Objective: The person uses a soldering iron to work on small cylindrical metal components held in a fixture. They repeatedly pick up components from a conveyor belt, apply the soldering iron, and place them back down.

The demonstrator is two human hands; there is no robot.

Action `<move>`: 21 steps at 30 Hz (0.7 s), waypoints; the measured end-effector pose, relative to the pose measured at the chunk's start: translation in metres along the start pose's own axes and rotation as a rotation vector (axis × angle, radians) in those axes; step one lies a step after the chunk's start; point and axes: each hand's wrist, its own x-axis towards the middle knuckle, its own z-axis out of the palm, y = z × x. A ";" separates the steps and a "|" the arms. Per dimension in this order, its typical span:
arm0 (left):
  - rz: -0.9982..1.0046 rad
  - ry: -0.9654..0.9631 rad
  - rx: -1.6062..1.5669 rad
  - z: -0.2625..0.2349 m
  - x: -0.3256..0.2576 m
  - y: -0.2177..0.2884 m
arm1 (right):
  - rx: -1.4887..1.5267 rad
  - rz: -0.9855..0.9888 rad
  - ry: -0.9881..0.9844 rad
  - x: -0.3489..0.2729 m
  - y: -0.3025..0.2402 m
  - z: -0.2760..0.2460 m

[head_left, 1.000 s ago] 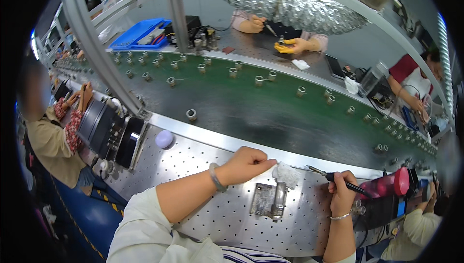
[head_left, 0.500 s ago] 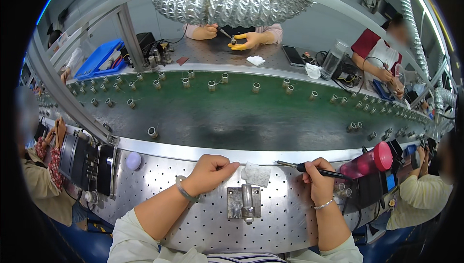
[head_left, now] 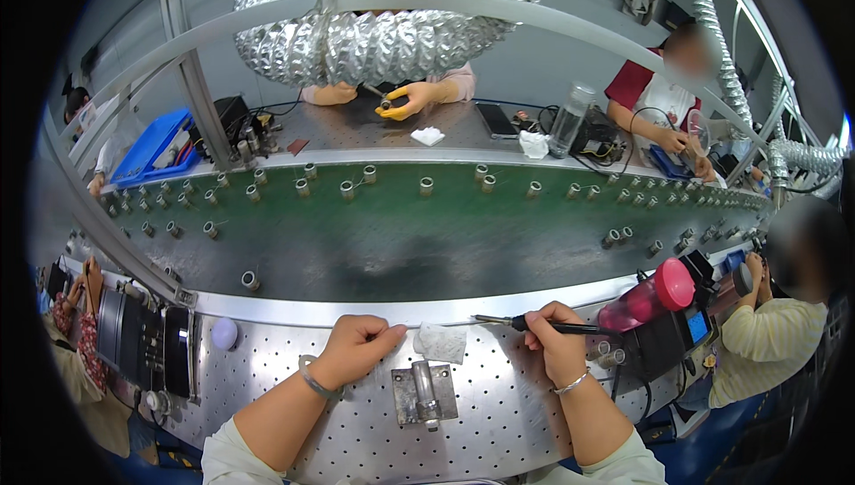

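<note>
My right hand (head_left: 554, 344) grips a soldering iron (head_left: 561, 326) with a black handle. Its thin tip points left, above the bench's far edge. My left hand (head_left: 356, 350) is closed, thumb on top, beside a crumpled whitish pad (head_left: 441, 342); what its fingers hold, if anything, is too small to make out. Between my forearms lies a square metal plate fixture (head_left: 405, 396) with a shiny metal cylinder (head_left: 424, 387) resting on it. Neither hand touches the fixture.
A green conveyor belt (head_left: 374, 253) carries several small metal cylinders. At the right stand a pink-lidded jar (head_left: 637, 296), a box with a blue display (head_left: 696, 326) and two metal cylinders (head_left: 612, 358). A lilac round object (head_left: 224, 334) lies left. Co-workers sit around; one opposite wears yellow finger covers (head_left: 408, 102).
The whole view has shifted, so the bench and belt appear lower and further left. Both hands and the soldering iron keep about the same place over the bench.
</note>
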 end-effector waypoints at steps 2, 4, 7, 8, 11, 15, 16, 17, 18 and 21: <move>-0.003 -0.011 -0.025 -0.001 0.000 0.000 | -0.008 -0.005 -0.008 0.000 -0.001 0.000; -0.016 0.007 -0.016 0.000 -0.001 -0.002 | -0.004 0.009 -0.007 0.000 0.000 -0.001; -0.017 0.017 0.036 0.005 0.001 0.000 | -0.011 0.035 0.005 0.000 0.002 -0.006; -0.022 0.021 0.006 0.005 0.001 0.000 | -0.009 0.041 -0.002 0.000 0.004 -0.007; -0.012 0.066 -0.032 0.001 -0.004 -0.007 | 0.001 0.048 -0.049 0.004 0.003 0.000; -0.020 0.059 -0.070 0.006 -0.002 -0.002 | -0.018 0.063 -0.051 0.001 -0.001 -0.004; -0.010 0.054 -0.066 0.005 -0.001 -0.004 | -0.021 0.064 -0.048 0.001 -0.003 -0.005; -0.012 0.045 -0.074 0.005 -0.001 -0.006 | -0.018 0.069 -0.047 0.000 -0.003 -0.005; -0.014 0.043 -0.078 0.005 -0.001 -0.005 | -0.015 0.074 -0.048 -0.001 -0.004 -0.005; -0.016 0.042 -0.083 0.005 -0.001 -0.004 | -0.013 0.074 -0.054 -0.001 -0.006 -0.003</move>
